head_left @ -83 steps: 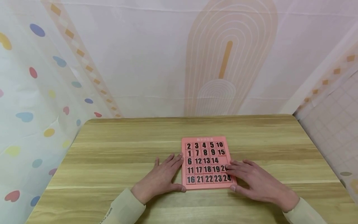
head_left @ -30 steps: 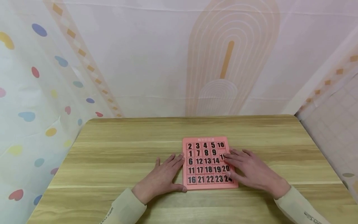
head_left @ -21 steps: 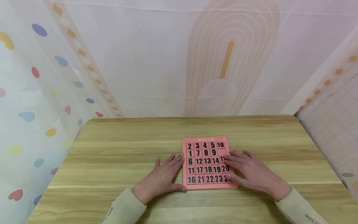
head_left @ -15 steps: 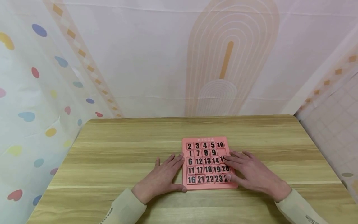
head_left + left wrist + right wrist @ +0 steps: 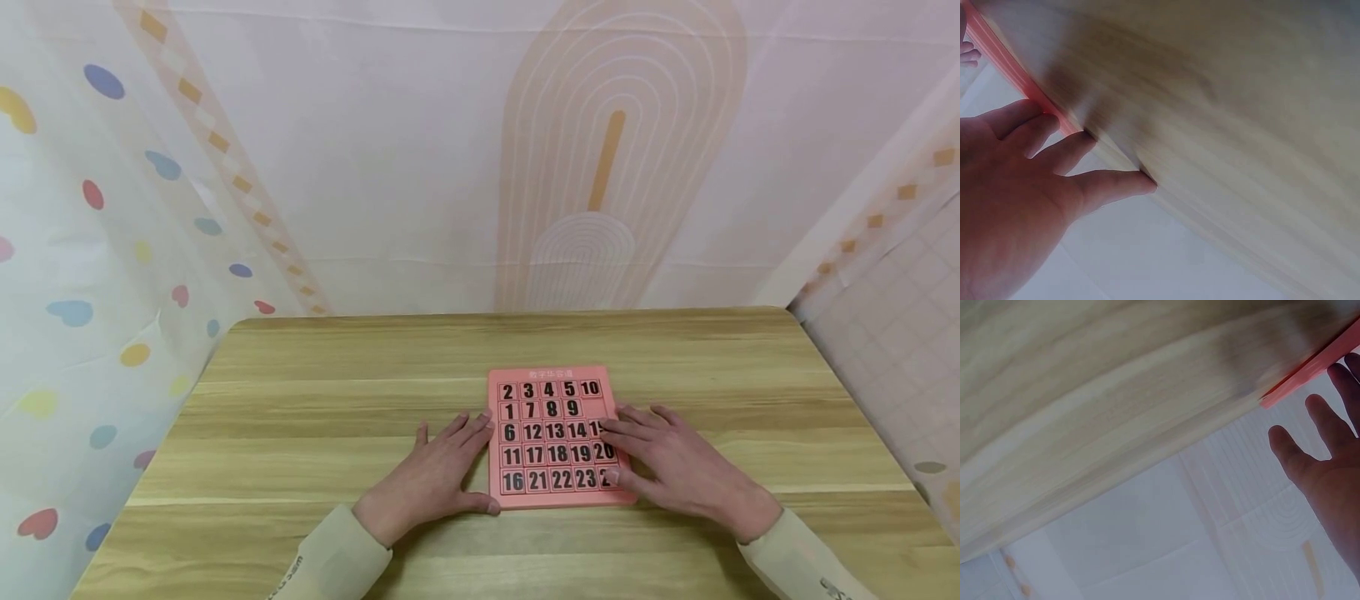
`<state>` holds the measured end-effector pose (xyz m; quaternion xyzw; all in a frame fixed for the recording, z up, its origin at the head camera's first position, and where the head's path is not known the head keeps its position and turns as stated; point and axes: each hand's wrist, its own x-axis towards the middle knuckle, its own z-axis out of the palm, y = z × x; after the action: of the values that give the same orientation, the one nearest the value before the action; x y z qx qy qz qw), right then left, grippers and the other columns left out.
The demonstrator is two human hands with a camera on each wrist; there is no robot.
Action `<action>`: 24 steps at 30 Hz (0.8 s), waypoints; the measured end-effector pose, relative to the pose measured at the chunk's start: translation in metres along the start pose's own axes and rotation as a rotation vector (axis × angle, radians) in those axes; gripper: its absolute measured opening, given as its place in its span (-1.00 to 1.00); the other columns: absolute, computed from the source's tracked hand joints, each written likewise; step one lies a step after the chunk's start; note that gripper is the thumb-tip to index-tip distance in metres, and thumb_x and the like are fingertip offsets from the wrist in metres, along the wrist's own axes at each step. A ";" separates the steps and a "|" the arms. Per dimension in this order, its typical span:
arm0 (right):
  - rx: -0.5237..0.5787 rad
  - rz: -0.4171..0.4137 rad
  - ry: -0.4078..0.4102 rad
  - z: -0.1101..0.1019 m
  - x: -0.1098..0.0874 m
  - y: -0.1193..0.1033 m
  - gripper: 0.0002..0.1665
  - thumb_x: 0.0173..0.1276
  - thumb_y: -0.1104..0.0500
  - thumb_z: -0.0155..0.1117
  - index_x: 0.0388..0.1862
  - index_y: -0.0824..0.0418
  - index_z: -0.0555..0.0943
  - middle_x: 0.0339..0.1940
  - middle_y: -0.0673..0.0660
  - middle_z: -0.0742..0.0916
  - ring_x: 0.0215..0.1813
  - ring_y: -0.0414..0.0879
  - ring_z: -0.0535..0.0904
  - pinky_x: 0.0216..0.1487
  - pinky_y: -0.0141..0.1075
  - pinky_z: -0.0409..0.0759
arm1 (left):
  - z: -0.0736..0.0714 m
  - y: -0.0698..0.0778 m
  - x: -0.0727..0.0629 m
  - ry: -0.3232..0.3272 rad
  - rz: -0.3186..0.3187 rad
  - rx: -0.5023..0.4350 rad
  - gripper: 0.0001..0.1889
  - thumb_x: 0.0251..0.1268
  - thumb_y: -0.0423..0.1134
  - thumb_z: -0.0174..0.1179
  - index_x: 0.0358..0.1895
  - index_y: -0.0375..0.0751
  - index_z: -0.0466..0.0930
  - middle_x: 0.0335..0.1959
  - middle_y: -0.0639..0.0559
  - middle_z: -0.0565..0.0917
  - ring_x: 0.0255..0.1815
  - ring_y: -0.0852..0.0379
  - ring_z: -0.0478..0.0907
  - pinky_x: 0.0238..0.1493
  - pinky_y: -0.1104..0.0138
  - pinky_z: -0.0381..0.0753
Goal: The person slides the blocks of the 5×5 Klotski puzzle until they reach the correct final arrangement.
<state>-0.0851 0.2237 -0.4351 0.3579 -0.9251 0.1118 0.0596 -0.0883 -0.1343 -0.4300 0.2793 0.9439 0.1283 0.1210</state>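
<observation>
A pink number sliding puzzle lies flat on the table, its numbered square tiles set in rows. The vacant slot is at the right end of the second row, under tile 10. My left hand rests along the left edge with fingers spread and thumb at the lower left corner. From the right side, my right hand reaches over the frame with extended fingers. One fingertip touches tile 15 in the third row and partly hides it. The thumb overlaps tile 24. In the left wrist view, fingertips meet the puzzle's pink edge.
The wood-grain table extends around the puzzle on all sides. A pale patterned cloth hangs behind its back edge, and a dotted cloth hangs at the left.
Tile 15 has slid down from the second row into the third, so the vacant slot has moved up one row. My right hand shifted slightly; my left hand stayed in place.
</observation>
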 end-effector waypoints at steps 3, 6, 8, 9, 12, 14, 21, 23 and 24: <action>-0.001 0.003 -0.003 0.000 0.000 -0.001 -0.39 0.55 -0.25 0.17 0.29 0.15 0.69 0.32 0.03 0.70 0.43 0.14 0.52 0.39 0.25 0.42 | 0.000 0.000 0.000 -0.002 -0.001 0.000 0.13 0.08 0.42 0.37 0.61 -0.22 0.24 0.67 -0.05 0.15 0.63 -0.23 0.12 0.41 -0.51 0.06; 0.001 -0.001 0.000 0.000 0.000 -0.001 -0.40 0.55 -0.23 0.18 0.28 0.16 0.69 0.32 0.04 0.70 0.42 0.14 0.53 0.39 0.26 0.42 | 0.000 0.000 0.000 -0.002 0.000 0.002 0.12 0.09 0.42 0.37 0.60 -0.22 0.25 0.67 -0.05 0.17 0.63 -0.24 0.13 0.39 -0.51 0.09; 0.002 -0.002 0.002 0.000 0.000 -0.002 -0.40 0.55 -0.23 0.18 0.27 0.16 0.70 0.31 0.04 0.71 0.41 0.14 0.53 0.38 0.26 0.43 | -0.001 0.000 0.000 -0.001 0.001 0.002 0.12 0.09 0.41 0.38 0.60 -0.23 0.25 0.66 -0.05 0.18 0.62 -0.24 0.14 0.38 -0.51 0.11; 0.002 -0.003 0.003 -0.001 0.000 -0.002 -0.41 0.55 -0.23 0.19 0.26 0.17 0.70 0.30 0.04 0.71 0.41 0.14 0.54 0.38 0.26 0.43 | -0.001 0.000 0.000 0.000 0.002 0.002 0.12 0.09 0.41 0.38 0.60 -0.23 0.26 0.66 -0.05 0.18 0.62 -0.24 0.14 0.38 -0.52 0.11; 0.001 -0.003 0.003 -0.001 0.000 -0.002 -0.41 0.55 -0.23 0.18 0.26 0.17 0.70 0.30 0.04 0.71 0.41 0.14 0.54 0.37 0.25 0.44 | -0.001 0.000 0.000 0.002 0.004 0.002 0.12 0.09 0.41 0.37 0.60 -0.23 0.26 0.66 -0.05 0.18 0.62 -0.25 0.15 0.38 -0.52 0.11; 0.003 0.001 0.000 -0.001 0.000 -0.002 -0.40 0.55 -0.23 0.18 0.26 0.17 0.70 0.30 0.04 0.71 0.41 0.14 0.54 0.38 0.25 0.43 | -0.001 0.000 -0.001 0.002 0.004 0.003 0.12 0.08 0.42 0.37 0.60 -0.23 0.25 0.66 -0.05 0.17 0.62 -0.25 0.14 0.38 -0.52 0.10; 0.015 0.014 -0.011 -0.001 0.000 -0.002 -0.40 0.55 -0.23 0.18 0.27 0.16 0.70 0.31 0.04 0.70 0.42 0.15 0.52 0.39 0.26 0.42 | -0.001 0.000 -0.001 -0.001 0.001 0.000 0.12 0.09 0.42 0.36 0.60 -0.22 0.25 0.67 -0.04 0.17 0.62 -0.24 0.14 0.38 -0.52 0.10; 0.015 0.015 -0.010 0.000 0.000 -0.002 -0.40 0.55 -0.23 0.18 0.28 0.16 0.69 0.32 0.04 0.70 0.43 0.15 0.52 0.39 0.26 0.41 | -0.001 0.000 0.000 -0.002 0.001 0.000 0.12 0.10 0.42 0.36 0.60 -0.22 0.25 0.67 -0.04 0.17 0.63 -0.24 0.14 0.38 -0.52 0.11; 0.014 0.016 -0.009 0.000 0.000 -0.002 -0.40 0.55 -0.23 0.18 0.28 0.15 0.69 0.32 0.04 0.70 0.43 0.15 0.52 0.39 0.26 0.41 | -0.001 0.000 0.000 -0.003 0.000 0.000 0.11 0.10 0.42 0.36 0.60 -0.22 0.25 0.67 -0.04 0.17 0.63 -0.23 0.14 0.37 -0.52 0.12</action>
<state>-0.0840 0.2227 -0.4346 0.3516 -0.9273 0.1170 0.0519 -0.0882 -0.1343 -0.4286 0.2796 0.9437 0.1278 0.1225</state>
